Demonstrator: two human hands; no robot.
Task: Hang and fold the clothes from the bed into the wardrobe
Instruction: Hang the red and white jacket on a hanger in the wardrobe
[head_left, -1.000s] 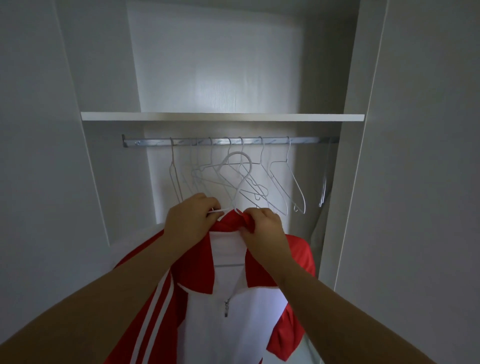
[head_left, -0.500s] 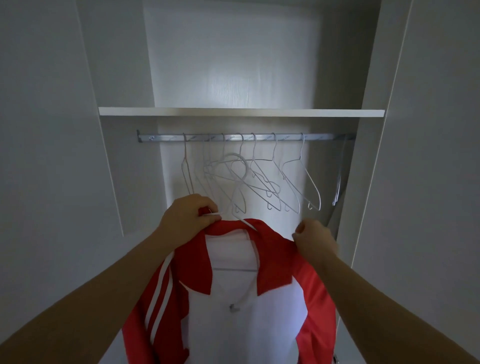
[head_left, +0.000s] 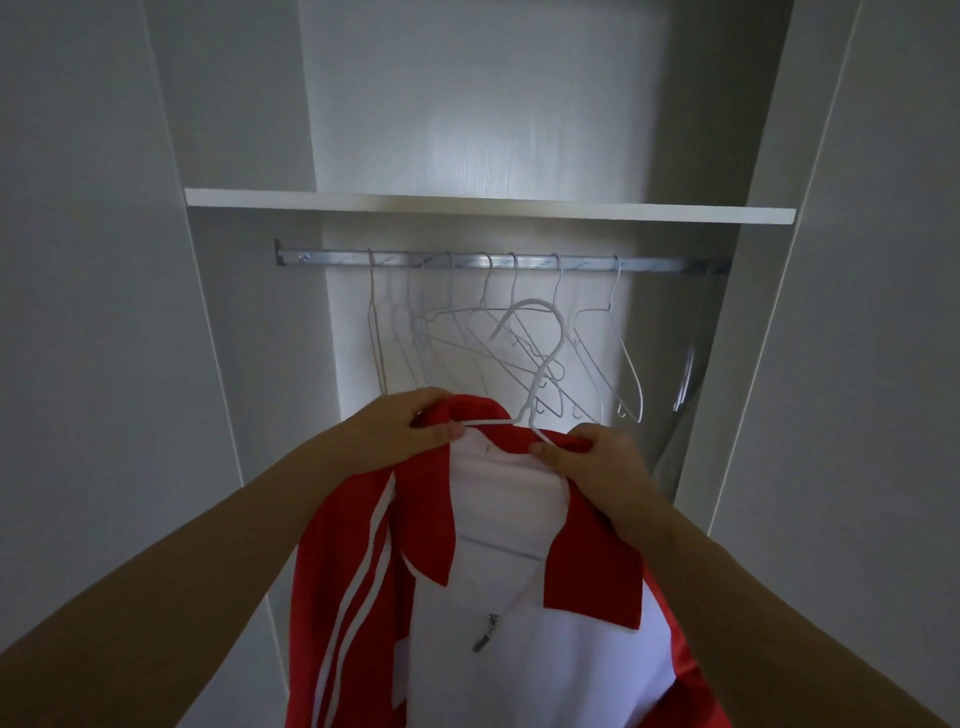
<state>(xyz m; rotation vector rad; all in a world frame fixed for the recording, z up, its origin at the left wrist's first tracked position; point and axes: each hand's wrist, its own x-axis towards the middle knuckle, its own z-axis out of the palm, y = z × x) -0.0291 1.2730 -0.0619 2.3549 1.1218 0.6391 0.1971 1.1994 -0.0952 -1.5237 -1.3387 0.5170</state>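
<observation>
Jacket (head_left: 519, 613): red and white, draping over a white hanger (head_left: 540, 371), hanging at 6 o'clock below the rail (head_left: 493, 262)
Left hand (head_left: 405, 428): gripping collar and hanger arm, 10 o'clock of jacket
Right hand (head_left: 602, 462): pinching collar and hanger arm, 2 o'clock
Empty hangers (head_left: 608, 358): hanging on the rail

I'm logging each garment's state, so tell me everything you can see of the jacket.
The jacket is red and white, of smooth, sporty-looking fabric: red collar, white front, two white stripes down one red sleeve, and a zip partly open with a metal pull. It drapes on a white wire hanger whose hook is free, below the rail and not yet on it. The left hand grips its collar on one side; the right hand pinches collar and hanger wire on the other.
</observation>
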